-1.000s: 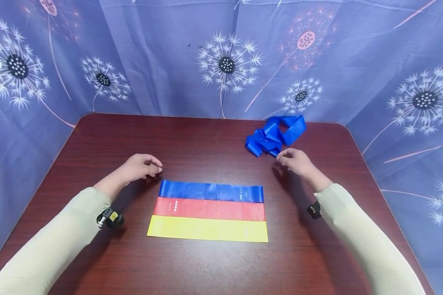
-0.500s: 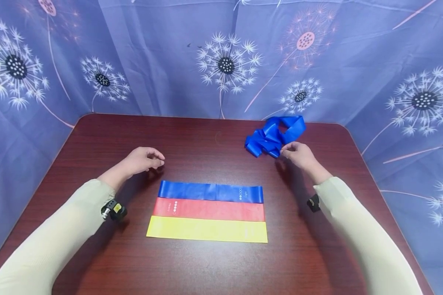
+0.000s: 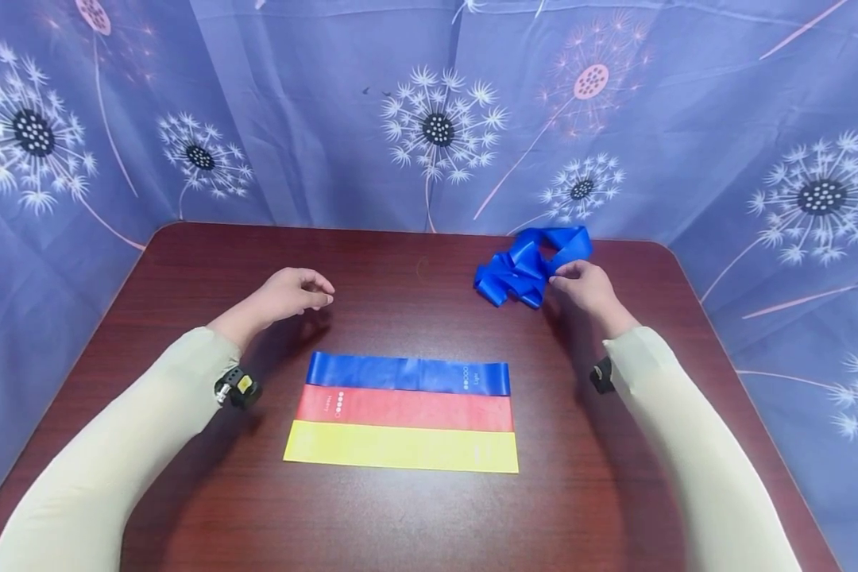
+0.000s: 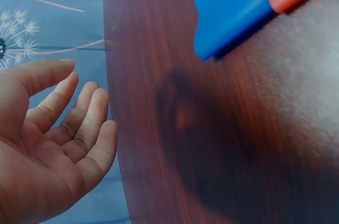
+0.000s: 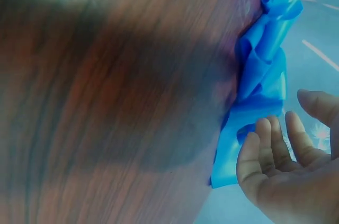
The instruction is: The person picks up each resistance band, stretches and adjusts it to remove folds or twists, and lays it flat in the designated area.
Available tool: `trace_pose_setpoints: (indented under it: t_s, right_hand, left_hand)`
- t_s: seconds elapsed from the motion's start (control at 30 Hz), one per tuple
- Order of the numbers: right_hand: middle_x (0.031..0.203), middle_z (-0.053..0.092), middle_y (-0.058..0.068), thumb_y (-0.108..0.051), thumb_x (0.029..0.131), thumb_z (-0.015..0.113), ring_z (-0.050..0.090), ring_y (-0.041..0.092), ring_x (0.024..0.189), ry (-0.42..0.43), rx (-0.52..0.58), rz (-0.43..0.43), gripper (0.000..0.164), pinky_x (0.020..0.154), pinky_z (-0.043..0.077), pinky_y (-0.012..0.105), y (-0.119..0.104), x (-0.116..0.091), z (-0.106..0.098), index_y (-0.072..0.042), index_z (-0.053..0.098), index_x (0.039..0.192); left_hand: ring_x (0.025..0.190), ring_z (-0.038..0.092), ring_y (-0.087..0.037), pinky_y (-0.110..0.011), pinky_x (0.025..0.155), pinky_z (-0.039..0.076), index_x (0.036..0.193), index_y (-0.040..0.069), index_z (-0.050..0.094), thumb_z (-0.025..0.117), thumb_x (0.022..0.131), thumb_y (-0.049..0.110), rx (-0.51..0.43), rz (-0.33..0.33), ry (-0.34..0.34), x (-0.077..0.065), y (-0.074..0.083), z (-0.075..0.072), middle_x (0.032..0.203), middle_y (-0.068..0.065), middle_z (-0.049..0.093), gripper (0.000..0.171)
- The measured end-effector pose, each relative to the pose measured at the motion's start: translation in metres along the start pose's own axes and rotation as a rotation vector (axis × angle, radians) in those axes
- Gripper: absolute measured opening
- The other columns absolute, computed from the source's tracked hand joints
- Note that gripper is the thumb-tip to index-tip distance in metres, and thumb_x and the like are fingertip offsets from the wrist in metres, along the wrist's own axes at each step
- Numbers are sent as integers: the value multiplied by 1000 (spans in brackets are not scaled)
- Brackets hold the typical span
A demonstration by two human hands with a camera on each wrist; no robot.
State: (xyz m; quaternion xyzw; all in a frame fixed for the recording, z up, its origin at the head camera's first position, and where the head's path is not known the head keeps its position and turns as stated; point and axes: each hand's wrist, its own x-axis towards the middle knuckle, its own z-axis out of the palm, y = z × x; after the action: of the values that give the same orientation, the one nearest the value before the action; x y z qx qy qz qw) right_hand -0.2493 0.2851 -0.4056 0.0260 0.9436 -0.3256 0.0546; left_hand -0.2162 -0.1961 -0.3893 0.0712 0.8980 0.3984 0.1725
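Loosely curved and holding nothing, my left hand (image 3: 289,294) hovers above the table, behind the left end of a flat blue band (image 3: 407,373). The left wrist view shows its fingers (image 4: 95,113) apart from the thumb. My right hand (image 3: 588,287) is beside a crumpled long blue band (image 3: 518,270) at the back right. In the right wrist view its fingers (image 5: 249,160) are spread with a gap to the thumb, and nothing lies between them; whether they touch the crumpled band (image 5: 259,70) I cannot tell.
In front of the flat blue band lie a red band (image 3: 415,408) and a yellow band (image 3: 400,446), edge to edge on the dark wooden table (image 3: 415,524). A blue dandelion-print curtain (image 3: 314,119) hangs round the table's back and sides. Each wrist carries a small camera (image 3: 237,387).
My left hand has moved away from me and slightly right. The right hand has gone farther back along the crumpled band's right side. All the bands lie where they were.
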Motion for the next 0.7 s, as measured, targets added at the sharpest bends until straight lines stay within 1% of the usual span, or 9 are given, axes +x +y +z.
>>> trace_pose_setpoints:
  t_s: [0.1,0.2,0.33,0.4,0.47,0.53,0.6,0.7]
  right_hand:
    - [132,58,35,-21,101,60,55,48,119,17,9,2,43,107,45,57,2,7,2,9,55,131]
    - [132,58,35,-20,99,62,56,48,119,45,12,-2,46,106,46,58,5,14,6,8,54,135]
    - [127,60,35,-21,98,64,58,47,116,74,2,-2,47,103,48,57,8,24,12,5,54,136]
    - [126,61,35,-22,98,64,59,47,116,78,-10,1,46,103,48,57,10,28,14,4,55,136]
    - [125,63,34,-21,98,64,60,47,115,82,-28,2,45,103,48,57,10,31,16,3,56,135]
    - [125,63,34,-21,99,63,60,46,115,80,-45,4,43,103,49,57,11,34,16,3,57,134]
    - [125,64,33,-19,99,63,61,46,114,89,-73,3,40,102,49,57,11,36,17,3,59,131]
    - [126,65,32,-16,100,60,61,47,114,120,-105,-1,34,103,48,57,11,37,16,5,61,126]
  left_hand:
    - [81,60,-12,-25,69,50,119,-6,66,65,95,14,-8,9,9,6,3,2,87,-7,69,32]
    - [82,59,-10,-25,72,51,119,-4,67,66,95,15,-4,14,15,13,6,4,93,-9,71,31]
    - [87,62,-15,-25,74,53,120,-3,68,66,95,15,0,15,19,22,12,6,96,-9,70,31]
    - [91,64,-20,-25,75,53,120,-3,68,65,95,15,4,13,17,26,16,8,97,-10,70,31]
    - [92,64,-20,-24,74,52,121,-3,68,65,95,14,12,15,13,31,20,10,98,-11,71,32]
    - [92,64,-22,-25,74,53,121,-4,67,65,94,13,17,22,5,36,23,13,96,-12,71,32]
    - [92,65,-23,-26,75,53,121,-4,67,66,93,12,16,32,-2,39,27,16,93,-11,71,32]
    - [91,66,-25,-25,73,52,122,-5,67,66,92,11,11,47,-14,42,33,19,92,-16,72,34]
